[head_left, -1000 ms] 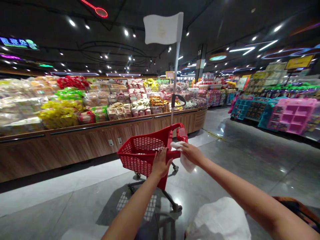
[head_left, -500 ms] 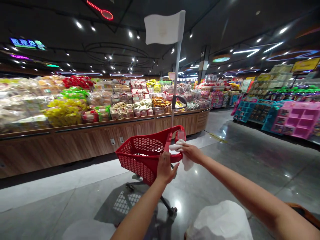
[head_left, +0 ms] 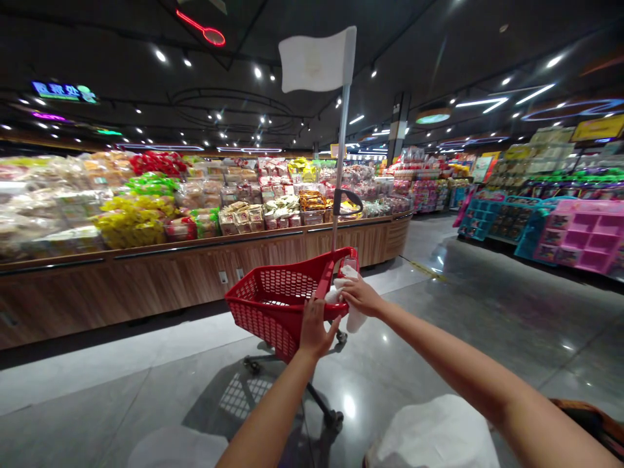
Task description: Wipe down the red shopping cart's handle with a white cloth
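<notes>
A red shopping cart (head_left: 273, 292) with a lattice basket stands in front of me. My left hand (head_left: 316, 330) rests at its near rim, fingers hooked over the edge and thumb sticking out to the side. My right hand (head_left: 359, 294) is closed on a white cloth (head_left: 357, 320), pressed against the cart's red handle (head_left: 351, 255). Part of the cloth hangs below the handle bar. A grey pole (head_left: 340, 156) rises from the handle end, bearing a blank white flag (head_left: 314, 62) and a dark loop-shaped grip (head_left: 349, 203).
Behind the cart runs a wood-panelled display counter (head_left: 166, 276) heaped with packaged food. Pink shelf units (head_left: 582, 234) and blue racks (head_left: 524, 224) stand to the right. The grey floor (head_left: 463, 312) is shiny. A white rounded thing (head_left: 433, 432) is low in front.
My right hand and the cloth have moved slightly left along the handle. The left hand has shifted a little left and stays on the rim. The view has tilted slightly.
</notes>
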Tool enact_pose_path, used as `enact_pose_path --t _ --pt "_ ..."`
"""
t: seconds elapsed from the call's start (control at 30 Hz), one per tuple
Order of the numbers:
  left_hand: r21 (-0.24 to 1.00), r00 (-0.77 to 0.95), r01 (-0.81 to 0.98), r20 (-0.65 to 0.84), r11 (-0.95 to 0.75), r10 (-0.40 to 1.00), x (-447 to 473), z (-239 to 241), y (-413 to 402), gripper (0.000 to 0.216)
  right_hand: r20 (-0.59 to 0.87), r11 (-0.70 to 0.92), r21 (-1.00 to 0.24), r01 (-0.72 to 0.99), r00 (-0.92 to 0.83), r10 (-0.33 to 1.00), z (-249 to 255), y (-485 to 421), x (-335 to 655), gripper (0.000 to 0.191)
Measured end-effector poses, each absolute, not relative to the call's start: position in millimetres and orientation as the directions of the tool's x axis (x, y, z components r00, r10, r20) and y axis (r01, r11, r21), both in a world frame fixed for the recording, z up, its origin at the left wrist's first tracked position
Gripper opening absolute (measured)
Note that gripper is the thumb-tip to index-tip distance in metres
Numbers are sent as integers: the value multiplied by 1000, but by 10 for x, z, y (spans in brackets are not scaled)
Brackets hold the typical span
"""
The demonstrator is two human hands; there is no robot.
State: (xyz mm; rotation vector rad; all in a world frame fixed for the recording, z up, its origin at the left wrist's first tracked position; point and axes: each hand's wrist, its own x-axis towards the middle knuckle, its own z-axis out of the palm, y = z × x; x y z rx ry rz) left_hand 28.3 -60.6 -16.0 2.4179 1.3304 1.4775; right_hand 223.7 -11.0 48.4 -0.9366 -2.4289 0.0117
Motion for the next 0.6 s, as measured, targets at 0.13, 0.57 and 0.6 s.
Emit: enact_pose_path --t 0.13,0.57,0.6 --pt "485 186 603 687 -633 703 113 -105 -562 26 428 814 -133 565 -708 561 536 -152 2135 30" --pt "645 180 498 578 -580 796 -226 -45 -429 33 386 671 -238 702 -566 728 644 612 2108 34" --pt "643 181 500 579 -581 795 -245 -58 -414 33 375 649 -239 722 -548 748 648 618 2080 36"
